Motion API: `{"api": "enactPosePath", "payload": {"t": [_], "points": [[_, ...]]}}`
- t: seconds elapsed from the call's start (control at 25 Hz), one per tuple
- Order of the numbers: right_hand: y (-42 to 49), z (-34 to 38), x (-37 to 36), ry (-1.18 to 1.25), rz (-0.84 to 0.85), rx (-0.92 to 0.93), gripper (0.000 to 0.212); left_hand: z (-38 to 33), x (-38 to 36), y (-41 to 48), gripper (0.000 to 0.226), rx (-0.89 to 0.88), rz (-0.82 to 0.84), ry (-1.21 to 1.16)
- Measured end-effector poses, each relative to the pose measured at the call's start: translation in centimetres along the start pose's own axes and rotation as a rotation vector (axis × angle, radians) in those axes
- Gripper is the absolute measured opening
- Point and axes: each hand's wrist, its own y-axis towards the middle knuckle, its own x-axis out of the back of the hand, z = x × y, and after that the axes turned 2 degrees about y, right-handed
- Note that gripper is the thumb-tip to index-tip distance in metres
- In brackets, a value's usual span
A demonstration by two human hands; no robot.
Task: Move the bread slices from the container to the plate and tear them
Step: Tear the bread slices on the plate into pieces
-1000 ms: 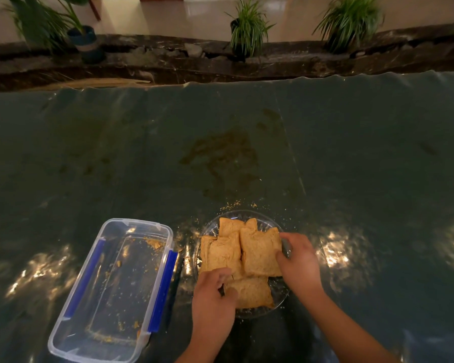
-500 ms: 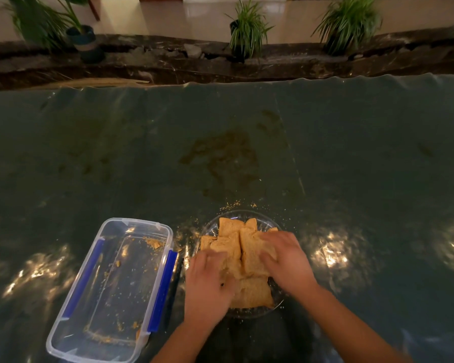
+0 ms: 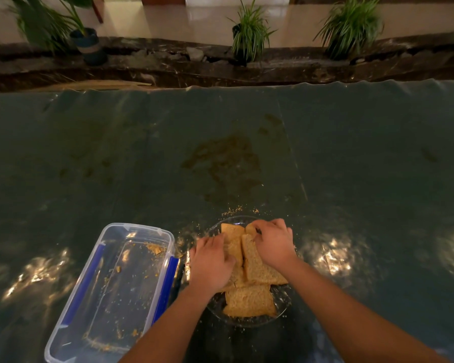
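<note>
Your hands are both down on the bread slices, which lie piled on the clear glass plate. Your left hand lies palm down over the plate's left side, fingers curled onto the bread; whether it pinches a slice or only presses on it cannot be told. Your right hand is over the far side of the plate, fingers bent and closed around the far end of a slice. One slice lies uncovered at the near edge of the plate, touched by neither hand.

Just left of the plate stands the clear plastic container with blue side clips, holding only crumbs. More crumbs are scattered on the dark green surface just beyond the plate. Further beyond the plate a brownish stain marks the surface, and past the far edge stand potted plants along a dark ledge.
</note>
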Motion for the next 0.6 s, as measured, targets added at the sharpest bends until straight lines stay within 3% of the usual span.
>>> {"api": "enactPosePath", "payload": {"t": [0.28, 0.44, 0.6], "points": [[0.3, 0.1, -0.4, 0.036, 0.006, 0.071, 0.028, -0.1, 0.3, 0.0, 0.052, 0.011, -0.027, -0.059], [1.4, 0.5, -0.3, 0.164, -0.055, -0.026, 0.008, -0.1, 0.2, 0.3, 0.037, 0.013, -0.041, -0.02], [2.3, 0.9, -0.2, 0.15, -0.042, -0.096, 0.012, 0.0, -0.1, 0.5, 0.033, 0.007, -0.032, 0.012]]}}
